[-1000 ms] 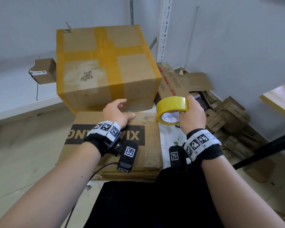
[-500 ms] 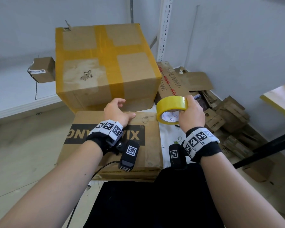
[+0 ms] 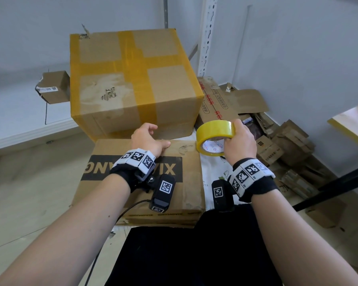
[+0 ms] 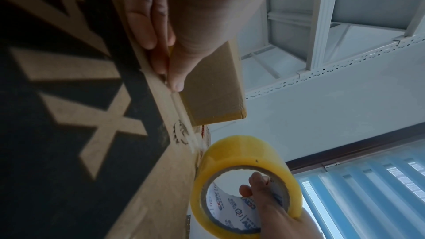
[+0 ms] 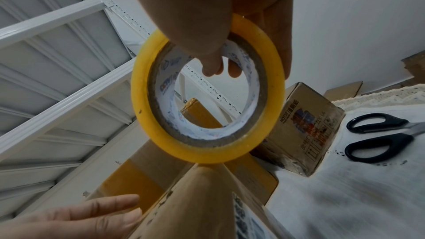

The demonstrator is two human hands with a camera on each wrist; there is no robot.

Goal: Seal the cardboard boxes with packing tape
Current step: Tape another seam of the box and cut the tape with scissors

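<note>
A flat cardboard box point(image 3: 190, 182) with a black printed band lies in front of me. My left hand point(image 3: 147, 139) rests on its far edge, thumb along the top; in the right wrist view its fingers point(image 5: 96, 208) lie straight against the far side. My right hand point(image 3: 240, 141) grips a yellow roll of packing tape point(image 3: 213, 133), fingers through its core point(image 5: 232, 72), just right of that box's far corner. Behind stands a big cardboard box point(image 3: 132, 83) crossed with yellow tape. In the left wrist view the tape roll point(image 4: 241, 154) hangs beside the flat box's corner.
Black-handled scissors point(image 5: 379, 137) lie on the white cloth to the right, next to a small printed box point(image 5: 306, 124). Flattened cartons point(image 3: 281, 145) pile up at the right wall. A white shelf upright point(image 3: 207, 38), a small box point(image 3: 54, 87) at left and a black bar point(image 3: 339, 182) are nearby.
</note>
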